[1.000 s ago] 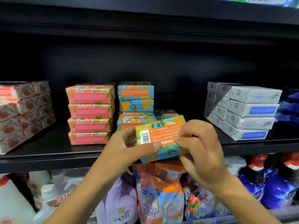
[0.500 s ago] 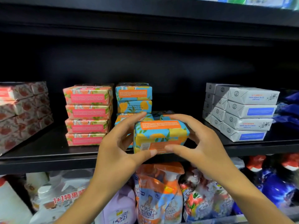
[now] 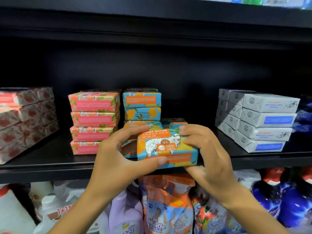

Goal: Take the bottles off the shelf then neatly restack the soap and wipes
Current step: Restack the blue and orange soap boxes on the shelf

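Both hands grip one blue-and-orange goat soap bar (image 3: 166, 147) at the front edge of the black shelf (image 3: 43, 166). The sheep picture faces up. My left hand (image 3: 118, 159) clasps its left end, thumb along the front. My right hand (image 3: 204, 154) clasps its right end. Directly behind stands a stack of matching blue-orange bars (image 3: 142, 105), with another such bar (image 3: 174, 122) lying lower to its right. A pink-orange soap stack (image 3: 93, 120) stands to the left.
Red-patterned packs (image 3: 25, 120) fill the shelf's far left. Grey-wrapped soap bars (image 3: 260, 120) are stacked at the right, with dark blue packs (image 3: 303, 115) beyond them. Below the shelf stand bottles and refill pouches (image 3: 167, 208). Another shelf board runs overhead.
The bar has been turned in both hands: first its barcode side faced me, then its long side, now its sheep face is up. It sits slightly farther right and lower at the shelf edge.
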Motion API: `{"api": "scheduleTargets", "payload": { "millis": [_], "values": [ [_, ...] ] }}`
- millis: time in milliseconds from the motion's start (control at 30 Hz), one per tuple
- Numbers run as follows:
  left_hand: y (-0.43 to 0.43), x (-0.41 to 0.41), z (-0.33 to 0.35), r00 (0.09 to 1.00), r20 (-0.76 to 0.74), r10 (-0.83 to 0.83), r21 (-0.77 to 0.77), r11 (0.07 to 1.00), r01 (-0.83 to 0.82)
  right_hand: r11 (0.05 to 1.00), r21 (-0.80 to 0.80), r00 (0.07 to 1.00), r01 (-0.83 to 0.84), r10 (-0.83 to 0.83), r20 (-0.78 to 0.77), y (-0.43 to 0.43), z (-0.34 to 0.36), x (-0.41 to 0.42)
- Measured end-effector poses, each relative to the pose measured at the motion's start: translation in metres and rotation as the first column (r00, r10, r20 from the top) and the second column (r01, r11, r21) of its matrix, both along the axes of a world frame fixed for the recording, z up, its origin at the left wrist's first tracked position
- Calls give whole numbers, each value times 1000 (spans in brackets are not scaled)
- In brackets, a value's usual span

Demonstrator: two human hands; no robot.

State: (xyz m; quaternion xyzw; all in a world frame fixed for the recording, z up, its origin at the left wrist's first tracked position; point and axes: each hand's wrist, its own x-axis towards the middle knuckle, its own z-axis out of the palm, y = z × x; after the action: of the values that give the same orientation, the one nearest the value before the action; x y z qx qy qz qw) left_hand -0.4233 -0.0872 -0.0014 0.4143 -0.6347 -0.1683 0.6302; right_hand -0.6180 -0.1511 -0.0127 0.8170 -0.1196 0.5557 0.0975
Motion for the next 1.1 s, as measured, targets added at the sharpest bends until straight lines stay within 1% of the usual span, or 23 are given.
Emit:
{"api": "scheduleTargets", "payload": {
  "millis": [100,167,267,333,367,467,533,600,667,700,867,967,1033,1100],
  "values": [
    [-1,6,7,998,-24,64,-66,996,-66,985,155,996,76,-82,33,-3,3,-5],
    [-3,9,15,992,-50,114,-90,989,-118,949,285,990,136,-137,-16,-7,-1,-11],
    [-7,10,24,978,-20,209,-115,971,-210,877,405,957,259,-176,-232,-18,-16,-21],
    [-12,9,26,962,46,268,-124,957,-261,859,380,906,343,-197,-374,-25,-28,-25],
    [-14,9,25,955,72,287,-129,952,-277,861,351,889,368,-215,-404,-27,-32,-25],
    [-20,10,19,923,127,364,-149,927,-345,870,323,892,372,-240,-382,-30,-40,-26],
    [-24,11,14,865,195,463,-230,879,-419,873,317,894,371,-244,-376,-30,-40,-26],
    [-27,11,13,784,266,560,-331,817,-472,877,305,892,372,-246,-380,-30,-40,-26],
    [-30,12,13,724,307,618,-411,772,-484,880,295,890,372,-249,-382,-30,-40,-26],
    [-32,13,13,710,313,631,-435,760,-483,880,295,890,373,-250,-382,-30,-41,-27],
    [-35,14,8,684,287,671,-502,713,-489,874,300,884,382,-251,-394,-30,-40,-27],
    [-31,8,2,682,219,698,-557,664,-500,868,333,887,368,-221,-404,-31,-37,-28],
    [-25,1,-6,708,197,678,-585,661,-470,862,390,909,324,-169,-382,-33,-28,-28],
    [-22,-6,-19,727,246,641,-609,686,-398,849,441,934,290,-150,-326,-40,-17,-26]
  ]
}}
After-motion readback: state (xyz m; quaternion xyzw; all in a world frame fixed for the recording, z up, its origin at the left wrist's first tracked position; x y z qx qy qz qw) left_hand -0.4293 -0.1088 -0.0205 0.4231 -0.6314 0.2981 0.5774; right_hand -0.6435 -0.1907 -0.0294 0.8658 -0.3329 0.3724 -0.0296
